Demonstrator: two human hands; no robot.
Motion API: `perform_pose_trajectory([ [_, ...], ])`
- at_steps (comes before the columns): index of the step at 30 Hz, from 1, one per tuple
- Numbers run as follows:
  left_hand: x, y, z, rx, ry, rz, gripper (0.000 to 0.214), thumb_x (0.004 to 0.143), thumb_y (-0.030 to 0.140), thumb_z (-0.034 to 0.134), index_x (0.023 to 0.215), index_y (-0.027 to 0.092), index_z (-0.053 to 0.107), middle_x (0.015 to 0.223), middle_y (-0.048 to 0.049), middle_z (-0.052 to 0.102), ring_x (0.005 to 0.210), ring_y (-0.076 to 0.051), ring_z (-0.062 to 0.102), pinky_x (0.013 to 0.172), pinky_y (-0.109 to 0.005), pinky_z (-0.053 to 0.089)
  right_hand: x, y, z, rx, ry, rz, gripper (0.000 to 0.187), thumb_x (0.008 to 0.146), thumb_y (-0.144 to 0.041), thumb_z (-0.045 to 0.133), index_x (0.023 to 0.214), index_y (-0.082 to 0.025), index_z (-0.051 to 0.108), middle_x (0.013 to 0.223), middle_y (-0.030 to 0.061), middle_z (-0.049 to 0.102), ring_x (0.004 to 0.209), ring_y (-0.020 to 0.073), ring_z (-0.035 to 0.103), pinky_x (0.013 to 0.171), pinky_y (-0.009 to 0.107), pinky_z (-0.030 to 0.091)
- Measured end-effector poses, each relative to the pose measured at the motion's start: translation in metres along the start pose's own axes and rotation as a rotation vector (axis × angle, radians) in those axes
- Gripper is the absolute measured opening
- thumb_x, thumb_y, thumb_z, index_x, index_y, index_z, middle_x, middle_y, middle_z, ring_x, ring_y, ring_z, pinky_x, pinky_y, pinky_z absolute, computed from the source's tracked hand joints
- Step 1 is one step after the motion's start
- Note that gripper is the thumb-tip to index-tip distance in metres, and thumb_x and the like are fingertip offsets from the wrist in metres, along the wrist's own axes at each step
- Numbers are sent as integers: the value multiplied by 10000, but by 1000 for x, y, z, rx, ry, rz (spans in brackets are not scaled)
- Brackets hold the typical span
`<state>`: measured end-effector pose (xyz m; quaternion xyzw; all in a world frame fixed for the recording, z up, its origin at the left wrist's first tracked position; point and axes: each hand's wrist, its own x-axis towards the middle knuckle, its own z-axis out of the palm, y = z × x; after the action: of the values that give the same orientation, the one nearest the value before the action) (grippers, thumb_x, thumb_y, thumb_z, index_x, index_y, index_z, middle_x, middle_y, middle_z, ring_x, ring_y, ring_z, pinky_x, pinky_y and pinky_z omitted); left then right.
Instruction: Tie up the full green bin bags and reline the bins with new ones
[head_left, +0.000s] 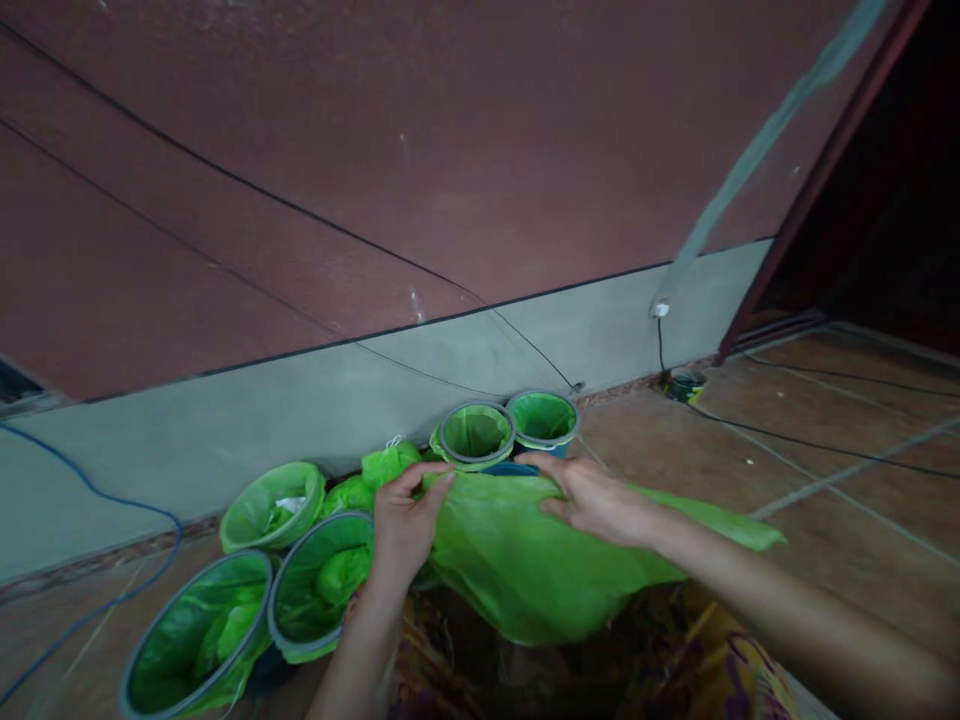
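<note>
A large green plastic bag [525, 560] lies spread across my lap. My left hand [401, 525] pinches its upper edge at the left, fingers closed on the plastic. My right hand [592, 500] grips the same edge further right, fingers curled on it. Beyond the hands, a bin's dark blue rim [510, 468] peeks out just past the bag's edge.
Several small bins lined with green bags stand along the wall: two [476, 433] [543, 418] behind the hands, three [274, 503] [319, 585] [195, 640] at the left. A knotted green bag [388, 462] lies between them. Cables run over the tiled floor [787, 440]; a doorway opens at the right.
</note>
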<state>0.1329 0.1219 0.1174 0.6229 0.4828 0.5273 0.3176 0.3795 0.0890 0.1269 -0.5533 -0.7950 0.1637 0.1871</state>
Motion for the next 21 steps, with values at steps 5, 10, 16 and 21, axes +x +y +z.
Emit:
perform_pose_trajectory([
  [5,12,-25,-31,-209,232,-150,255,618,345,775,797,166,740,704,6,711,616,-121,606,599,-236,489,-21,54,-7,-42,-64,101,155,815,-213,571,876,-249,708,811,15,728,775,197,681,690,256,465],
  [10,22,-41,-74,-291,453,-151,322,605,351,793,860,168,725,797,4,713,704,-117,627,693,-247,508,-51,31,-25,136,-109,75,238,899,-287,463,755,-237,646,643,-6,641,580,138,598,540,218,421],
  [16,-49,-30,-109,-256,676,-475,490,748,568,636,1091,218,656,1088,-57,685,931,-203,661,748,-323,556,-57,-82,39,127,-310,-118,215,816,-253,571,1002,-275,676,789,28,718,648,172,644,540,234,448],
  [21,-114,-14,-119,-446,87,-881,808,757,771,437,1232,139,604,1268,-180,624,1167,-340,587,991,-515,468,-17,-149,122,259,-494,-639,334,826,-254,528,1135,-243,655,983,28,740,836,171,667,708,225,480],
])
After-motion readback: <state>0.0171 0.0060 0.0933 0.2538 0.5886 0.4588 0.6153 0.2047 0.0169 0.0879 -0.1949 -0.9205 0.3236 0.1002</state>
